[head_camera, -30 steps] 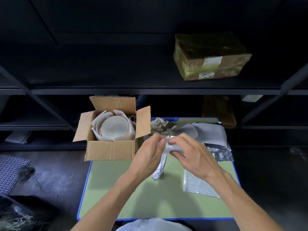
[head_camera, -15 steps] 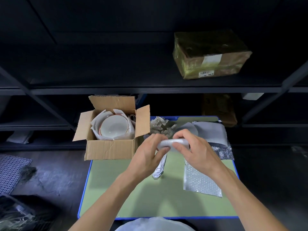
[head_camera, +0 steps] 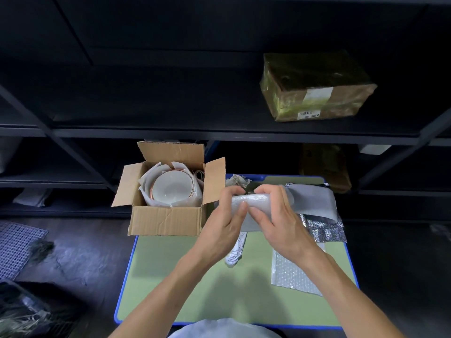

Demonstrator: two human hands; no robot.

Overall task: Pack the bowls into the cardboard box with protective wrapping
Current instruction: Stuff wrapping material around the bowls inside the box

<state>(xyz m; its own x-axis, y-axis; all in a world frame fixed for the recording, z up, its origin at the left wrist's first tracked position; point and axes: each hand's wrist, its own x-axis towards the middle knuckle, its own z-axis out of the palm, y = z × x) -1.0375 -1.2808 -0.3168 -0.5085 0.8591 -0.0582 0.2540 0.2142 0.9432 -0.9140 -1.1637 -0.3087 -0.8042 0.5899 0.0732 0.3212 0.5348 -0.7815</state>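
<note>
As both hands closed around a roll of bubble wrap (head_camera: 253, 200), a person stood at a green, blue-edged counter (head_camera: 190, 276) in front of dark shelving. The left hand (head_camera: 223, 223) gripped the roll's left end, fingers curled over the top and thumb pressed to the near side. The right hand (head_camera: 275, 223) grasped the other end in the same way, and the two thumbs nearly met at the middle. The roll was held above the counter, just right of the cardboard box (head_camera: 166, 220).

That box sat at the counter's far left corner with its four flaps open. Inside it, a white bowl (head_camera: 170, 189) with a copper-coloured rim lay mouth up, nested in sheets of white paper wrapping (head_camera: 148, 181). Whether more bowls lay beneath it could not be told.

Below the hands, a twisted piece of printed paper (head_camera: 235, 250) rested on the counter. To the right lay a grey foam sheet (head_camera: 314, 201), a silver foil piece (head_camera: 322, 228) partly under it, and a flat sheet of bubble wrap (head_camera: 290, 276) nearer the person. A wad of crumpled paper (head_camera: 238, 180) sat at the far edge behind the hands. On the shelf (head_camera: 170, 123) above, at right, stood a taped brown parcel (head_camera: 314, 89) bearing a white label.
</note>
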